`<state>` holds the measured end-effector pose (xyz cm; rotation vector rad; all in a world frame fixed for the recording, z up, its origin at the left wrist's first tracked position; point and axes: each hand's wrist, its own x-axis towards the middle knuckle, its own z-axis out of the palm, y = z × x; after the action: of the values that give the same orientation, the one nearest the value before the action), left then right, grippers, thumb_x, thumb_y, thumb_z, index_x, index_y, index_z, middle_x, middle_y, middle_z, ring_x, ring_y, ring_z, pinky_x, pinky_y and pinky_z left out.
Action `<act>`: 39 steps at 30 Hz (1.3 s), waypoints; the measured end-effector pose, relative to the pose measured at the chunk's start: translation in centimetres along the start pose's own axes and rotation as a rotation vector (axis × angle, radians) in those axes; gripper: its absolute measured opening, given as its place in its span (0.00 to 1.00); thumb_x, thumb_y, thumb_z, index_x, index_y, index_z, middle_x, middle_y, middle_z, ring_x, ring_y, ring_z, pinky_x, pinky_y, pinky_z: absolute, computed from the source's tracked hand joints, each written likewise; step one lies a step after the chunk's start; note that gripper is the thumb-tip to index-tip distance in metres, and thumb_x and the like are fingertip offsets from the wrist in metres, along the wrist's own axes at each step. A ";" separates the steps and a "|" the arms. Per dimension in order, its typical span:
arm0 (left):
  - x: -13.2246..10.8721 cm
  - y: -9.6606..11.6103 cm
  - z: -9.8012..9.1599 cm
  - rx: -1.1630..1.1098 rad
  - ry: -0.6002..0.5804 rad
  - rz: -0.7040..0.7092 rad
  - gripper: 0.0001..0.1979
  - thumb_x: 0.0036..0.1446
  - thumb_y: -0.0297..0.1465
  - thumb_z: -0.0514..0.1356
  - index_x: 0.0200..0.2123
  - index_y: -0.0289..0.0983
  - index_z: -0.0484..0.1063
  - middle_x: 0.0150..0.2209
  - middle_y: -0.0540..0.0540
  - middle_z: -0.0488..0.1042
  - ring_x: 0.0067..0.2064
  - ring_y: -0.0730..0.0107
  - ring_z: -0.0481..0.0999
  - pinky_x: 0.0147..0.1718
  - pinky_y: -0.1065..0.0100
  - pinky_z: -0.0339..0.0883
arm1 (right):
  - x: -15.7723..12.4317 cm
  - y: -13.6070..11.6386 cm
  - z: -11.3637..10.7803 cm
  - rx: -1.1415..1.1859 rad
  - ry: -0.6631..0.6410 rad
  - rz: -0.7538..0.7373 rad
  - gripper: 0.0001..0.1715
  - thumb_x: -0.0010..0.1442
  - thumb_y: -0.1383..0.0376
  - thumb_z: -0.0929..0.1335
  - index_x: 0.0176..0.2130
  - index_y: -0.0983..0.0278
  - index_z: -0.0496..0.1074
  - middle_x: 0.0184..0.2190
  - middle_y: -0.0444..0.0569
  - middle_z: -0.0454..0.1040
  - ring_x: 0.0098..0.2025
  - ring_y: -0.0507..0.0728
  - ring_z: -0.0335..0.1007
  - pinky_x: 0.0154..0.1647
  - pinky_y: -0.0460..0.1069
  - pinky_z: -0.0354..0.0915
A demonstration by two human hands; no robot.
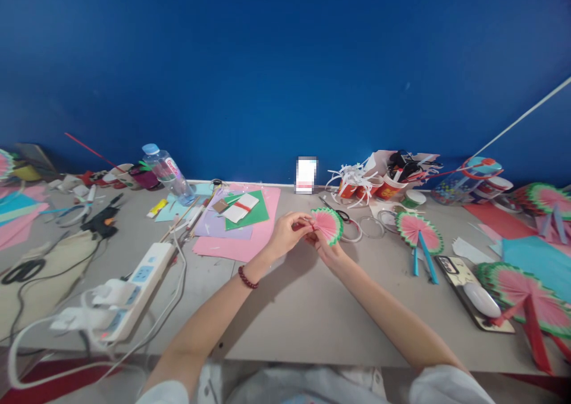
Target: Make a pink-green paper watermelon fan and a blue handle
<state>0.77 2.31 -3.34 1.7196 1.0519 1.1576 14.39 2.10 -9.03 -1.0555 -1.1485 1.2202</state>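
Note:
A pleated paper fan (328,224), pink with a green scalloped rim like a watermelon slice, is held up over the middle of the table. My left hand (288,234) pinches it at the red gathered end on its left side. From below, my right hand (328,252) grips the fan near the same end, its fingers partly hidden behind the paper. Both hands are closed and close together. Just beyond the fan lie black-handled scissors (342,215) and a pale ring of tape (354,231).
Coloured paper sheets (236,246), a tilted bottle (167,175) and a power strip (140,288) lie left. Paper cups (392,187) stand at the back right. A finished fan (419,234), a phone (450,267) with a mouse (482,300), and stacked fans (521,297) are to the right.

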 end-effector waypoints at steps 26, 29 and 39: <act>-1.2 2.3 0.2 0.666 -0.683 0.308 0.08 0.56 0.24 0.58 0.28 0.39 0.75 0.30 0.48 0.68 0.36 0.69 0.66 0.41 0.69 0.54 | 3.3 -6.8 -7.2 -0.769 -0.956 0.196 0.09 0.50 0.63 0.67 0.30 0.66 0.75 0.28 0.45 0.76 0.33 0.54 0.68 0.37 0.47 0.61; -1.3 2.2 0.3 0.619 -0.741 0.341 0.07 0.55 0.24 0.59 0.27 0.39 0.75 0.29 0.49 0.68 0.36 0.70 0.67 0.41 0.69 0.54 | 2.9 -7.5 -6.9 -0.769 -1.087 0.181 0.10 0.50 0.62 0.68 0.30 0.66 0.76 0.29 0.46 0.75 0.34 0.54 0.69 0.37 0.46 0.62; -1.7 2.0 0.6 0.653 -0.808 0.463 0.11 0.53 0.18 0.57 0.25 0.38 0.73 0.24 0.51 0.70 0.34 0.71 0.67 0.40 0.66 0.50 | 1.5 -8.7 -6.1 -1.020 -1.104 0.168 0.09 0.48 0.64 0.69 0.30 0.66 0.77 0.29 0.46 0.75 0.32 0.54 0.68 0.31 0.44 0.59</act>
<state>1.38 -0.05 -2.12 2.7095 0.5367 0.2376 21.56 3.07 -1.07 -1.1905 -2.7729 1.3850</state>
